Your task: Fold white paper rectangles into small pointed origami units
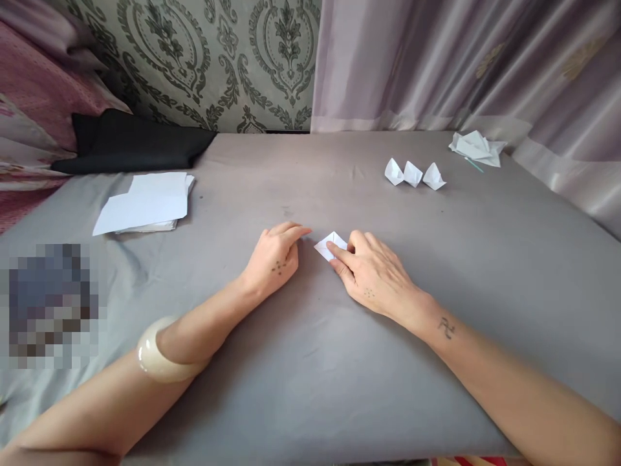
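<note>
A small white folded paper square lies turned like a diamond on the grey cloth, with crease lines meeting near its middle. My right hand holds it, the index fingertip pressed on its face and the thumb at the near edge; the hand covers the right corner. Just left of the paper, apart from it, my left hand rests with its index finger stretched toward the paper and the other fingers partly curled. Nothing shows in that hand. A pale bangle circles the left forearm.
Three folded paper shapes stand in a row at the back right. Beyond them lies a pile of paper pieces with a thin teal strip. White sheets are stacked at the left, before a black cloth. A pixelated patch hides something at far left.
</note>
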Demonstrator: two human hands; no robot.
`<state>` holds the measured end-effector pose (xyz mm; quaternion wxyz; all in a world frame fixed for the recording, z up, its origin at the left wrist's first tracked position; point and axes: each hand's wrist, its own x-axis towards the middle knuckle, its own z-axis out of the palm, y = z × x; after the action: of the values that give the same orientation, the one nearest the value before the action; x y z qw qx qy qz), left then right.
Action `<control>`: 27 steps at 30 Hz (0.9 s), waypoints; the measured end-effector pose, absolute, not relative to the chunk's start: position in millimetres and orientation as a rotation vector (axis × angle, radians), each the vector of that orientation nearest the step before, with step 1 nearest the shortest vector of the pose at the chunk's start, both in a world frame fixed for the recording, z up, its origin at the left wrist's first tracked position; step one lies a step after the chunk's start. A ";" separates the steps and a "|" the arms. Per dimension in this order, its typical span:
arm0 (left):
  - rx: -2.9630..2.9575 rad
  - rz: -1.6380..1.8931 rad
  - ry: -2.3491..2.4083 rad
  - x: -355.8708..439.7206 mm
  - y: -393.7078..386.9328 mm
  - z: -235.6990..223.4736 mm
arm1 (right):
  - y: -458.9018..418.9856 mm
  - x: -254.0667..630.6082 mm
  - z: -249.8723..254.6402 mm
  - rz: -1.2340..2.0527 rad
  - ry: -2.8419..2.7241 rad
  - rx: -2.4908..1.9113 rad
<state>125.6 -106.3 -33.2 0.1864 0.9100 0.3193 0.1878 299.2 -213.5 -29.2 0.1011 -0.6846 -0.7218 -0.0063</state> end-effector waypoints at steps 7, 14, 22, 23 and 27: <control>2.865 0.327 0.701 128.1 -116.6 -35.2 | -210.6 302.5 -29.1 -0.020 -2.138 -1.986; 2.772 0.449 0.627 125.0 -102.6 -42.9 | -215.3 314.6 -34.1 0.045 -2.095 -1.934; 2.724 0.476 0.776 134.9 -107.2 -35.9 | -197.8 311.4 -34.9 0.074 -1.909 -2.005; 2.714 0.508 0.806 137.3 -108.8 -35.7 | -193.8 311.3 -35.8 0.082 -1.853 -2.019; 2.695 0.567 0.825 144.2 -109.7 -38.6 | -186.8 312.3 -37.8 0.122 -1.849 -2.007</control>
<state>144.2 -109.7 -38.6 0.1329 0.9291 0.2844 0.1956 312.3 -186.8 -37.8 0.2036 -0.7193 -0.6627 0.0438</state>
